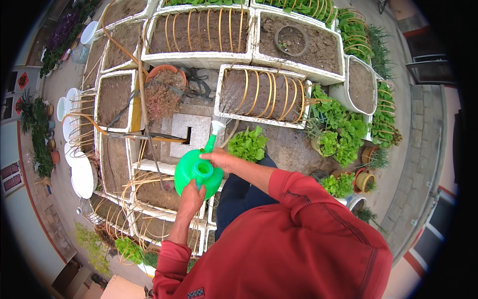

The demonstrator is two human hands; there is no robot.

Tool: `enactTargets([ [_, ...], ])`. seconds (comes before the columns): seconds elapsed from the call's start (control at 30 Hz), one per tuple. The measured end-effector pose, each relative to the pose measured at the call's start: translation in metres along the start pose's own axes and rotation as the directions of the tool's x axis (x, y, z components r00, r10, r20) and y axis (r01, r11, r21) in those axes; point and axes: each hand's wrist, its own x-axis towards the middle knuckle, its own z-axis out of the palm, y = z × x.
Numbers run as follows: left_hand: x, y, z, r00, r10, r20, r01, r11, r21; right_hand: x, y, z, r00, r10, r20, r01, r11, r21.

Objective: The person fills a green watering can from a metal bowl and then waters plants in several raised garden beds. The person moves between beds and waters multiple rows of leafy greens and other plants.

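Observation:
A green plastic watering can (pixel 186 164) is held between both hands, its spout pointing away from me. My right hand (pixel 220 159) grips the can at the base of the spout, beside the round filler opening. My left hand (pixel 192 196) is closed on the can's near side, below that opening. Fine streams of water leave the white sprinkler rose (pixel 218 127) and fall on the left part of a white foam planter box (pixel 261 120). Brown soil (pixel 233 88) fills this box, and thin curved hoops (pixel 274 95) arch over it.
More foam boxes of soil (pixel 298 61) stand beyond and to the left. A potted lettuce (pixel 248 144) is just right of the can. An orange pot with a dry plant (pixel 162 101) and a slotted paving slab (pixel 190 136) lie ahead. Leafy pots (pixel 340 140) stand at the right.

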Motion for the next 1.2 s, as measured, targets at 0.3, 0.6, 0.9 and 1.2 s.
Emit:
enactTargets([
  [0.3, -0.010, -0.023, 0.007, 0.994, -0.071, 0.081, 0.076, 0.996, -0.057, 0.014, 0.030, 0.004, 0.995, 0.092, -0.038, -0.092, 0.996, 0.004],
  [0.6, -0.015, -0.046, 0.010, 0.956, -0.152, 0.249, 0.185, 0.976, -0.115, 0.015, 0.058, 0.005, 0.986, 0.157, -0.055, -0.157, 0.988, -0.003],
  [0.9, -0.031, -0.030, 0.023, 0.973, -0.131, 0.188, 0.170, 0.963, -0.210, -0.016, 0.037, 0.011, 0.969, 0.165, -0.183, -0.134, 0.976, 0.173],
  [1.2, -0.024, 0.019, 0.044, 0.997, 0.062, -0.042, -0.074, 0.886, -0.458, -0.048, -0.011, 0.000, 0.946, -0.220, -0.239, 0.174, 0.964, -0.200],
])
